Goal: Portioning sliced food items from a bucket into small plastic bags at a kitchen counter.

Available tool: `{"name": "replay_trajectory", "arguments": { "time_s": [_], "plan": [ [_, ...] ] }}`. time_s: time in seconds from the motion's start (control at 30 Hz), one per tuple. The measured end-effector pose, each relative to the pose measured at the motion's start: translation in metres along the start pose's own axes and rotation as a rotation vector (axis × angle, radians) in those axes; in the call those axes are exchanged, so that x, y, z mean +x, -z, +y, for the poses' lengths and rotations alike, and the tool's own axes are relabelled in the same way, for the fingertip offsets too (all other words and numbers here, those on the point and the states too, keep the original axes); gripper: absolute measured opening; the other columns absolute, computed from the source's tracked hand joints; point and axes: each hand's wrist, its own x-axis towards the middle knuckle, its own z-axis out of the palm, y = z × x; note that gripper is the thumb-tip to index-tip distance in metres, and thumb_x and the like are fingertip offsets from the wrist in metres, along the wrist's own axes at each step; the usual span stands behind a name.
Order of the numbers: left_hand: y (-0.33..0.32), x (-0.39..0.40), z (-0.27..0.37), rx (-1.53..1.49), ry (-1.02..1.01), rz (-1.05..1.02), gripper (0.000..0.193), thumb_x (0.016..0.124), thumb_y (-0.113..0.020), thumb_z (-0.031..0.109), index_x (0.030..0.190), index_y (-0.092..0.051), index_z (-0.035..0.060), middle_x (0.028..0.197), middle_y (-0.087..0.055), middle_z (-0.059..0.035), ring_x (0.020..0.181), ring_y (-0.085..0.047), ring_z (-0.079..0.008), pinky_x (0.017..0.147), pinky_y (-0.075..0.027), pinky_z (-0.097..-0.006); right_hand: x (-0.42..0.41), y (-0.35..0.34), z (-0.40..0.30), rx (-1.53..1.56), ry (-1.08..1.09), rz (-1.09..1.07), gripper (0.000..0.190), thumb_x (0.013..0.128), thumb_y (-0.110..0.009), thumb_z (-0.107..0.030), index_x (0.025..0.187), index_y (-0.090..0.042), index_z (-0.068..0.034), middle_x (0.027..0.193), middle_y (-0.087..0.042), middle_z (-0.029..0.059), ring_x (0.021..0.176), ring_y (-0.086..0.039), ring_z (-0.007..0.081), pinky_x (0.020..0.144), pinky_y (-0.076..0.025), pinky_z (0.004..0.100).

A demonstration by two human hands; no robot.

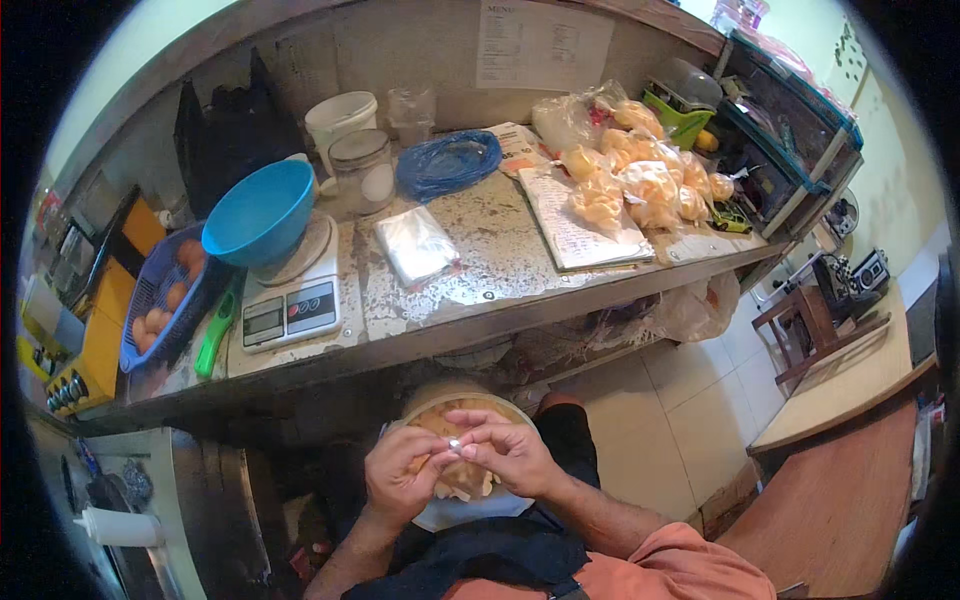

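My left hand (401, 469) and my right hand (514, 457) meet over my lap, fingertips nearly touching. Pinched between them is a small, shiny whitish item (454, 445), too small to identify. Below them a round tub (450, 517) rests at my lap, its pale rim curving behind my fingers. Pale yellowish pieces (465, 484) show inside the tub, partly hidden by both hands.
On the counter (480, 262) ahead are a kitchen scale (292, 319) bearing a blue bowl (259, 214), a green-handled tool (215, 334), an egg basket (161, 300), clear plastic bags (416, 244), a notebook (577, 217) and several filled bags (649, 187). A wooden table (832, 495) stands right.
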Motion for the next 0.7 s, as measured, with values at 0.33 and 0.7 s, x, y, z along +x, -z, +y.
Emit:
{"name": "replay_trajectory", "arguments": {
  "time_s": [0.33, 0.7],
  "plan": [
    [-0.001, 0.002, 0.009, 0.1, -0.185, -0.02, 0.015, 0.07, -0.073, 0.0, 0.083, -0.066, 0.0043, 0.082, -0.061, -0.0095, 0.073, -0.058, -0.0227, 0.066, -0.045, -0.0321, -0.006, -0.004, -0.014, -0.182, 0.054, 0.034, 0.02, 0.089, -0.064, -0.012, 0.104, -0.067, 0.0, 0.107, -0.065, 0.0121, 0.106, -0.059, 0.0186, 0.093, -0.044, 0.032],
    [-0.001, 0.0, 0.013, 0.018, -0.156, -0.112, 0.011, 0.075, -0.067, 0.006, 0.083, -0.06, 0.0046, 0.079, -0.057, -0.0115, 0.072, -0.055, -0.0293, 0.066, -0.043, -0.0366, -0.005, -0.017, -0.013, 0.056, -0.01, 0.002, 0.014, 0.091, -0.062, -0.012, 0.093, -0.055, 0.0, 0.091, -0.059, 0.0061, 0.088, -0.056, 0.0099, 0.078, -0.047, 0.0258]
  ]
}}
